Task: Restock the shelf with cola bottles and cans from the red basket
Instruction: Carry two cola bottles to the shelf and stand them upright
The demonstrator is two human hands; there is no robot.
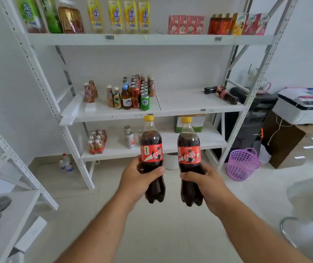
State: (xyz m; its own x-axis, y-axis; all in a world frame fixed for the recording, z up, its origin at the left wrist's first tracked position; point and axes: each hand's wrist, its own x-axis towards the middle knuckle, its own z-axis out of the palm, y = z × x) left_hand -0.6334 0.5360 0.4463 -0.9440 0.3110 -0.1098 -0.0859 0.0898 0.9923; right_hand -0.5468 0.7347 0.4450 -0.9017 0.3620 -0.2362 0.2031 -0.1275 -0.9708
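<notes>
White shelf (190,106): cans (144,92) and small bottles (114,97) stand clustered left of middle; two cola bottles (226,94) lie at its right end; cartons (186,24) above; a bottle pack (96,141) below.

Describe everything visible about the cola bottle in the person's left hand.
The left cola bottle is clear plastic, filled with dark cola to its shoulder, with a yellow cap screwed on and a red label around its middle. It is held upright in mid-air in front of the shelf unit, apart from the second bottle beside it. The left hand grips it below the label, thumb across the front. Its lobed base hangs free below the hand; nothing else touches it.
</notes>
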